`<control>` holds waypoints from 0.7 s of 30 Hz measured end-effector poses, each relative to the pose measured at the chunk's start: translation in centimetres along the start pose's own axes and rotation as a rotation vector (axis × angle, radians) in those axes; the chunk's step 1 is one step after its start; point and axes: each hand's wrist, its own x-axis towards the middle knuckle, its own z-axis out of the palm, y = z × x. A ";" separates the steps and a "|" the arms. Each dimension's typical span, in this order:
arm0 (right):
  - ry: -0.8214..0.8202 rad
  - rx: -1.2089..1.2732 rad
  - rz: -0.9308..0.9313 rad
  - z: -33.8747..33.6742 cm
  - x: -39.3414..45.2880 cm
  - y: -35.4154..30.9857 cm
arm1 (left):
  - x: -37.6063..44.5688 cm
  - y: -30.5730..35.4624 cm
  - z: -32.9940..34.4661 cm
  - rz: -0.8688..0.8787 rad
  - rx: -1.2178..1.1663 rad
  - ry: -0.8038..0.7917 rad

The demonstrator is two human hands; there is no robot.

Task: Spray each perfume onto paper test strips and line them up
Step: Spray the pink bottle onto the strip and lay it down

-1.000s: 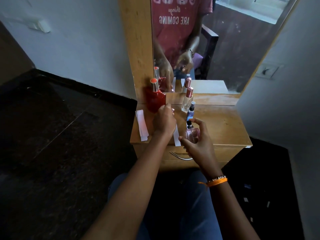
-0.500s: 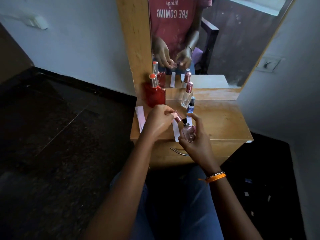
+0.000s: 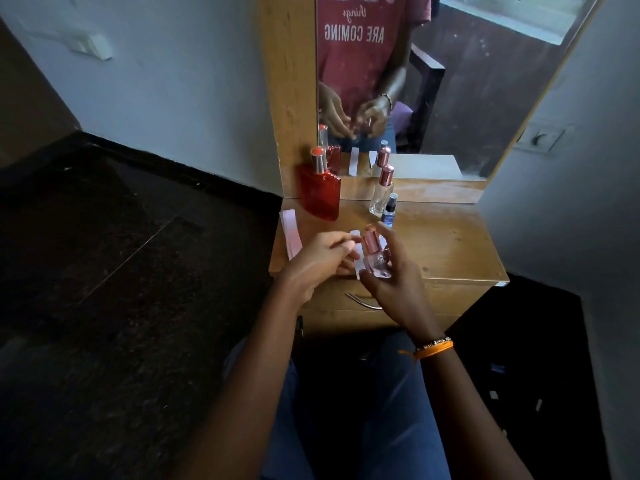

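Pink rounded glass perfume bottle (image 3: 377,263) at frame centre, above wooden counter (image 3: 450,247) front edge, right hand (image 3: 389,282) gripping it; left hand (image 3: 320,259) loosely open, empty. Advice: seat rose-gold cap (image 3: 371,240) straight, avoid smudging white paper strip (image 3: 356,251) beneath.
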 end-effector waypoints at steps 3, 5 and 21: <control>0.079 -0.015 0.029 0.2 0.3 -0.4 | -1.3 -1.4 0.4 -0.027 -0.090 -0.149; 0.116 0.017 0.048 0.5 0.4 -1.0 | -2.0 -2.0 1.1 0.015 -0.116 -0.296; 0.118 0.094 -0.033 -2.1 1.8 -2.2 | -0.1 -3.9 2.1 0.370 0.283 0.195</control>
